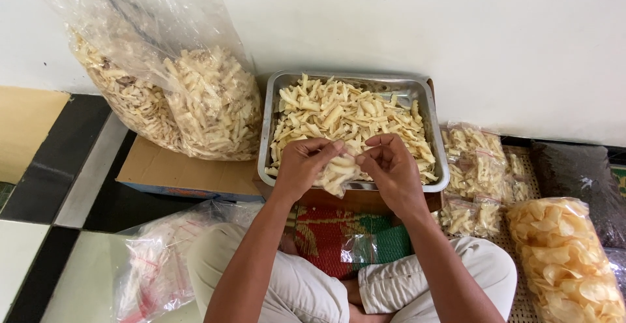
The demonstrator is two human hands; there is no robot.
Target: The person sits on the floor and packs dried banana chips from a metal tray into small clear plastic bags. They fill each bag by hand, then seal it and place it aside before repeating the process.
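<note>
1. Where the two hands meet over the near rim of the tray, the left hand (pixel 301 164) and the right hand (pixel 390 166) both pinch the top edge of a small clear bag (pixel 339 174) filled with pale snack sticks; fingers are curled narrow on the plastic, and the fingertips hide the bag's mouth, so its seal cannot be made out.
2. Just behind the bag sits a rectangular metal tray (pixel 269 111) heaped with the same sticks; the hands cover part of its near rim.
3. Under the tray a brown box shows only as a thin strip.
4. To the tray's right lie several filled small bags (pixel 475 160), overlapping, their count unclear.
5. Left of the tray a large clear sack (pixel 176 88) of sticks leans on the wall atop a flat cardboard box (pixel 176 169); its top is cut off.
6. At the right edge a bag of round chips (pixel 564 258) is partly cropped.
7. Near the left knee lies a pile of empty plastic bags (pixel 156 264).
</note>
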